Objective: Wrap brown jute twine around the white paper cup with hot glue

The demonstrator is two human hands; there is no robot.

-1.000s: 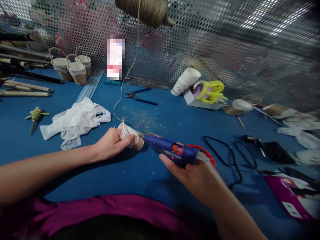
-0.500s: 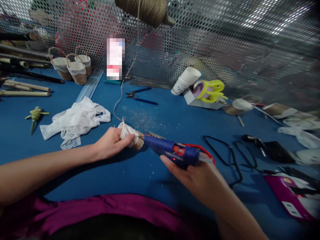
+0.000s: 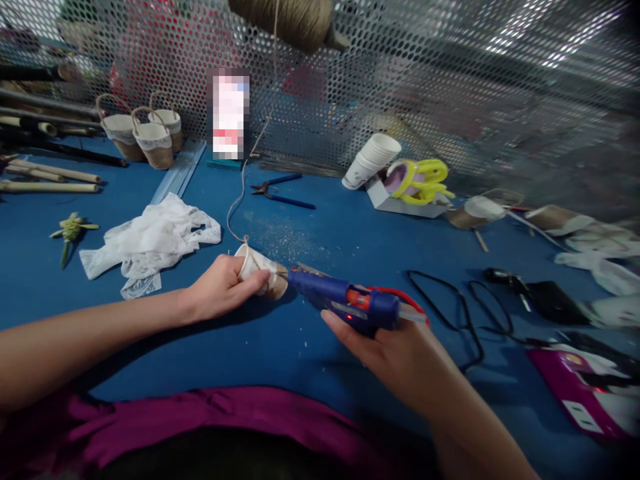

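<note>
the left hand (image 3: 225,287) is holding a small cup (image 3: 276,288), which is lying tilted over the blue bench (image 3: 210,360); whether it is touching the surface i cannot tell. its white mouth is facing up and leftward, its brown-covered base is pointing right, and the left grip is clasping it with the thumb pressing on the near side. the right hand (image 3: 400,353) is gripping a blue glue gun (image 3: 345,303), its grip wrapping the handle while a small red light is glowing on the gun's side. the metal tip is meeting the cup's wall, or almost, just beyond the left thumb. twine (image 3: 243,193) is running from the cup's rim up toward a large spool (image 3: 285,23). white lace (image 3: 155,240) is lying left of the cup, pliers (image 3: 287,190) are resting behind it, and three small baskets (image 3: 154,141) are standing at the back left.
</note>
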